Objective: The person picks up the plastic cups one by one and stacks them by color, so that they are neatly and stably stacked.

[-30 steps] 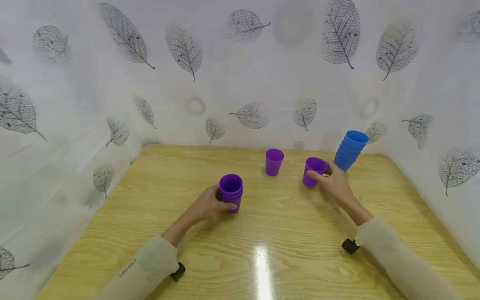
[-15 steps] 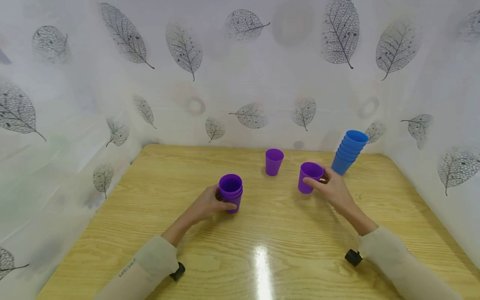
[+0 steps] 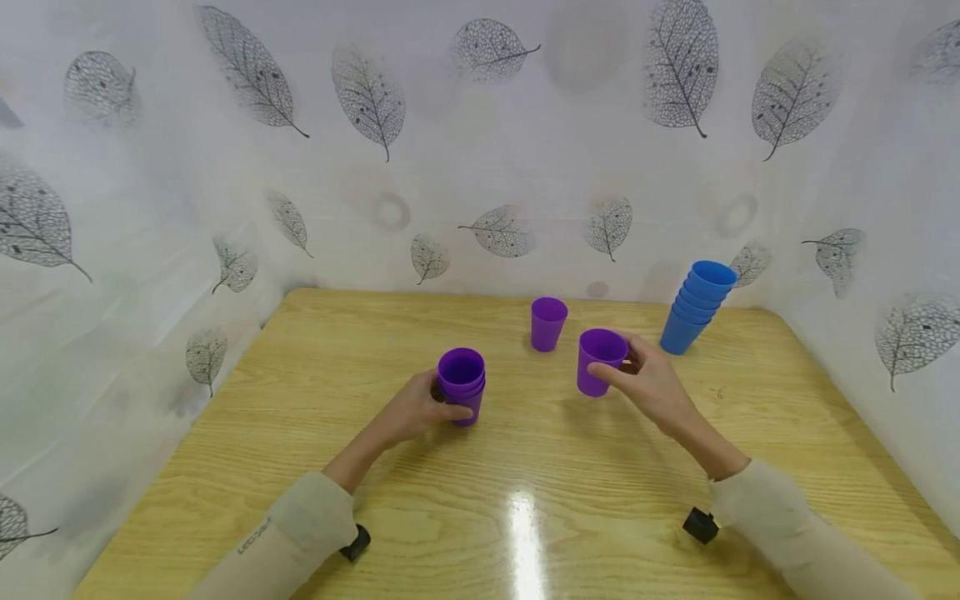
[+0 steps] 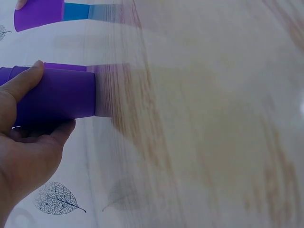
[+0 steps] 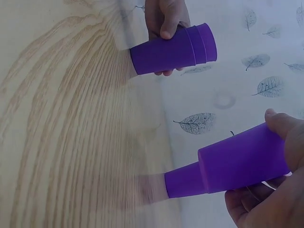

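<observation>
Near the middle of the table, my left hand (image 3: 411, 410) grips a stack of nested purple cups (image 3: 465, 392), thumb at the front and fingers behind; the stack stands upright. To its right, my right hand (image 3: 654, 385) holds a single purple cup (image 3: 594, 377) by its side, mouth up, with a shadow on the wood beneath it. Another purple cup (image 3: 547, 327) stands upright farther back, between the two hands. In the right wrist view the held cup (image 5: 244, 156) partly covers that standing cup (image 5: 183, 181). The left wrist view shows the lower part of the gripped stack (image 4: 61, 95).
A leaning-looking stack of blue cups (image 3: 696, 308) stands at the back right, just behind my right hand. The wooden table (image 3: 360, 333) ends at a pale curtain (image 3: 480, 150) printed with leaves, which surrounds its back and sides.
My right hand has carried its purple cup left and toward me, away from the blue stack. My left hand and its purple stack have stayed in place.
</observation>
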Demonstrator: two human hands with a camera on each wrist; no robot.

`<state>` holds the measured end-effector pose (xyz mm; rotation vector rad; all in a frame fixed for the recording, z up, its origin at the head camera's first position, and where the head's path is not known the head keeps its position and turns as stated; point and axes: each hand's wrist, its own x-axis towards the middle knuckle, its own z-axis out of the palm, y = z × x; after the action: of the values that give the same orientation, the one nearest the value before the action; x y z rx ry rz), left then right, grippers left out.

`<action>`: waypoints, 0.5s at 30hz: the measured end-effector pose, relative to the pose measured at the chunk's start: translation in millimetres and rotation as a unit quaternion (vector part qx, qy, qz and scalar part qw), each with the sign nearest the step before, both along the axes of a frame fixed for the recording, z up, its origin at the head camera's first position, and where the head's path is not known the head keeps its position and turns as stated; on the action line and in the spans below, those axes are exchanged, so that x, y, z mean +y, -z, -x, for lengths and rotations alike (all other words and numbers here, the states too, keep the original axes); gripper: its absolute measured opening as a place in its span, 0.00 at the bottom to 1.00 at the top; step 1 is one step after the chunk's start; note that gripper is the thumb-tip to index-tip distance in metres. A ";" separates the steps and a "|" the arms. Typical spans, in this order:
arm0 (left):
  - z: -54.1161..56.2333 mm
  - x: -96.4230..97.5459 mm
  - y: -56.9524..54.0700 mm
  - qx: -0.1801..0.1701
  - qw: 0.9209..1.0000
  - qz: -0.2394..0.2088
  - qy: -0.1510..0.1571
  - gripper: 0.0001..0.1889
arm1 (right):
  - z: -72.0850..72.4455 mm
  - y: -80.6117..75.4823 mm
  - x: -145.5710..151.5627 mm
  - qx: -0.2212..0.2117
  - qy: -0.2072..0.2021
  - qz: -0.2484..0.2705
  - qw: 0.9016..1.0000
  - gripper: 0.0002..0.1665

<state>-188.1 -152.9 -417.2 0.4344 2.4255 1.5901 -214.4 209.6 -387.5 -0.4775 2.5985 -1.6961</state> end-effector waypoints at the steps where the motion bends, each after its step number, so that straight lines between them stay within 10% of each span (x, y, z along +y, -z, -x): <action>1: 0.0 0.0 0.0 -0.001 1.000 0.000 -0.001 0.32 | -1.2 -1.5 -2.1 0.000 -0.003 0.001 1.000 0.36; 15: 1.4 -0.4 1.8 0.001 1.000 0.002 -0.005 0.32 | -5.2 -20.6 -39.3 0.007 -0.061 0.030 0.998 0.32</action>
<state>-189.4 -153.3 -419.0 0.4224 2.4359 1.5889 -209.2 170.3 -366.9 -0.6381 2.4775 -1.7423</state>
